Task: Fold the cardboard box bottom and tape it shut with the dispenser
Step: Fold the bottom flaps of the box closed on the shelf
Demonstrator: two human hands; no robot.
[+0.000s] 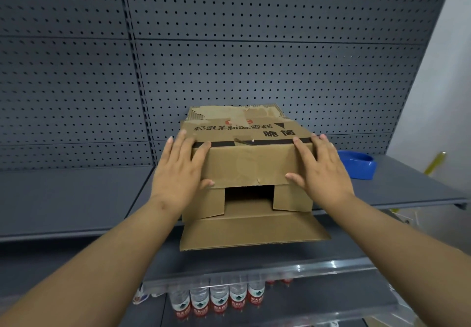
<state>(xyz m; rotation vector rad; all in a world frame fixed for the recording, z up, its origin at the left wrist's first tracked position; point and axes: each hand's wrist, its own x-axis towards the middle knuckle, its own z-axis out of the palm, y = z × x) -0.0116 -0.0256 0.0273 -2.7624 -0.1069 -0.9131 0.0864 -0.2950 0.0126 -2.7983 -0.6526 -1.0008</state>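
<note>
A brown cardboard box (pixel 251 166) with black printed characters lies on its side on a grey shelf (pixel 76 199), its open end facing me. Two short side flaps are folded in, the upper long flap is folded down, and the lower long flap (pixel 252 232) sticks out over the shelf edge. A dark gap shows in the middle. My left hand (pixel 178 171) presses flat against the box's left corner, thumb on the upper flap. My right hand (pixel 321 171) does the same at the right corner. A blue tape dispenser (pixel 359 163) sits on the shelf right of the box.
A grey pegboard wall (pixel 229 46) rises behind the shelf. On a lower shelf stand several water bottles with red labels (pixel 219 301). A yellow stick (pixel 435 163) leans at the far right near a white wall.
</note>
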